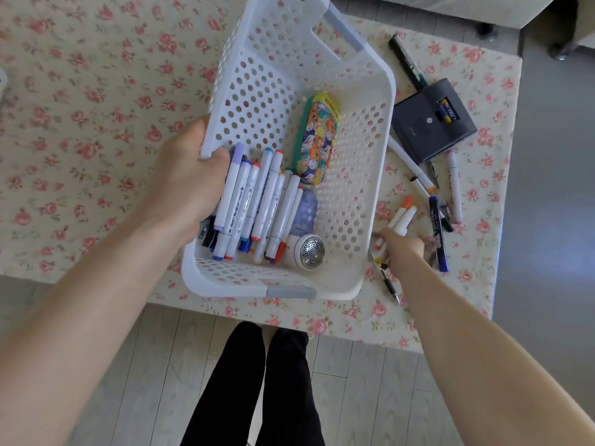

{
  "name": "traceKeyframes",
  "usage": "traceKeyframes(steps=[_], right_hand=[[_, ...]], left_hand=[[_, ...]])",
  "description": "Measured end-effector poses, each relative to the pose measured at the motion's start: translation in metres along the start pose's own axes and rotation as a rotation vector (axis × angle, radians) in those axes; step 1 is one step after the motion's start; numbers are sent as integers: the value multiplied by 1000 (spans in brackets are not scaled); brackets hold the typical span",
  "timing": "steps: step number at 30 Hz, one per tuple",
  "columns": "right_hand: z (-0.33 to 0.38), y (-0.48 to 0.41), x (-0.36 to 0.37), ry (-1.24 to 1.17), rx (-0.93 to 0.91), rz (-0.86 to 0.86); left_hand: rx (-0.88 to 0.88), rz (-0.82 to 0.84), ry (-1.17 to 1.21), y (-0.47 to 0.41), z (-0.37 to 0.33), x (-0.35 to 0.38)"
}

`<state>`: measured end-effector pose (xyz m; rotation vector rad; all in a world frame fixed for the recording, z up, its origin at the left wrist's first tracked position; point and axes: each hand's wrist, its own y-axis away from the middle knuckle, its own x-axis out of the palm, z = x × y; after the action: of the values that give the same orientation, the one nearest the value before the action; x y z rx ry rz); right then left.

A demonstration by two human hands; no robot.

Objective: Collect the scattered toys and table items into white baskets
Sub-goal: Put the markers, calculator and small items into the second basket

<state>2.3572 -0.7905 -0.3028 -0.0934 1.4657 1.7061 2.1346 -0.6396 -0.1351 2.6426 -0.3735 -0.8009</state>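
the table's left half lies open; the white basket fills the middle, and pens and a dark box crowd the right edge.

A floral tablecloth covers the table above pale plank flooring.

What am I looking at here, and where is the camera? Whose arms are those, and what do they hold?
There is no machine: these are a person's own two arms, filmed by one wide camera worn on the head, looking down. The left hand grips the rim of a white basket over a floral-cloth table. Inside lie a row of markers, a colourful pencil case and a fabric shaver. The right hand holds a bunch of markers beside the basket. More pens and a dark grey box showing a battery lie loose on the table.
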Motion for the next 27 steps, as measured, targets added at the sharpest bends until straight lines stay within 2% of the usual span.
traceKeyframes(steps=[5,10,13,16,18,24,26,27], right_hand=[[9,24,-7,-142,-92,-16],[23,81,-9,-179,-325,51],[25,123,15,-59,-479,223],[23,158,54,100,-499,436],[20,172,78,161,-508,493],[12,181,90,238,-659,470],[10,177,76,141,-728,428],[9,170,66,46,-743,353]], left_hand=[[-10,-4,-22,-3,7,-3],[-36,31,-19,-3,11,-1],[-26,43,1,-1,9,-3],[-13,64,34,-1,9,-5],[-19,64,37,-1,9,-6],[-19,76,34,-2,9,-13],[-25,68,4,-3,14,-16],[-34,66,-5,-2,17,-17]])
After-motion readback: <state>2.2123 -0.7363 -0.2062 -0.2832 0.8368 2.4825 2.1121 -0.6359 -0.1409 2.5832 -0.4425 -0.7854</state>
